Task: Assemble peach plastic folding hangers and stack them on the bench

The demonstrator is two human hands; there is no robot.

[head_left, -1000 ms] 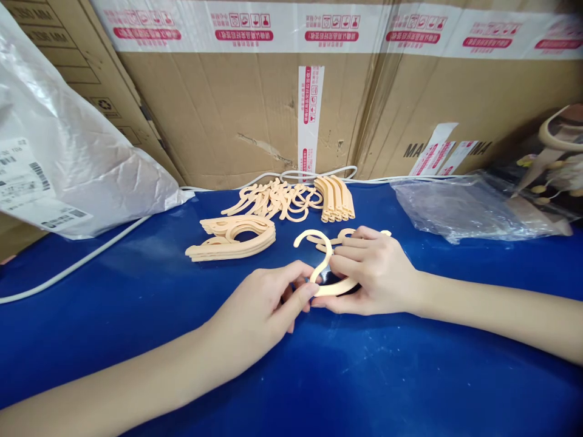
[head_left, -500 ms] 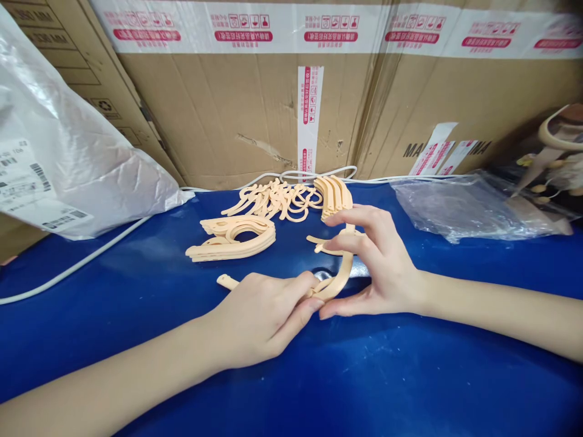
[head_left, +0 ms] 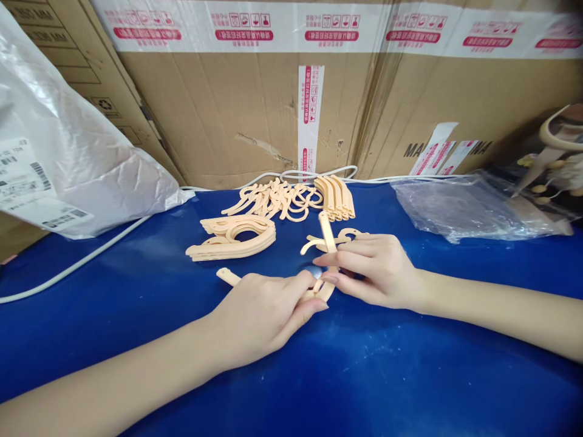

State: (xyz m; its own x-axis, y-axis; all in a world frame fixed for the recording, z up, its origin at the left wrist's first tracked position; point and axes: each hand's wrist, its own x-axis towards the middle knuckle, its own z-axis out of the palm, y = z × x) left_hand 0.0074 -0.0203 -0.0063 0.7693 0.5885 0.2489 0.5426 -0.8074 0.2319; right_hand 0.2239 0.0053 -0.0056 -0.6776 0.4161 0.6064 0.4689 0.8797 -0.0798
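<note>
A beige plastic folding clothes hanger is between my hands, one arm raised toward the stacks and its other end poking out left of my left hand. My left hand is closed around its middle, thumb and forefinger pinching near the joint. My right hand grips the raised arm between thumb and fingers. The joint is partly hidden by my fingers. Just behind my right hand lie loose beige hooks, partly covered by it.
Folded hangers lie stacked left of centre. Behind are a heap of beige hooks and a row of hanger arms. Cardboard boxes wall off the back of the blue table. A white bag, cable and clear plastic bag flank them.
My right hand has closed in from a wide grip and moved slightly down and left. The hanger's raised arm now leans left and stands clear of the fingers at its top.
</note>
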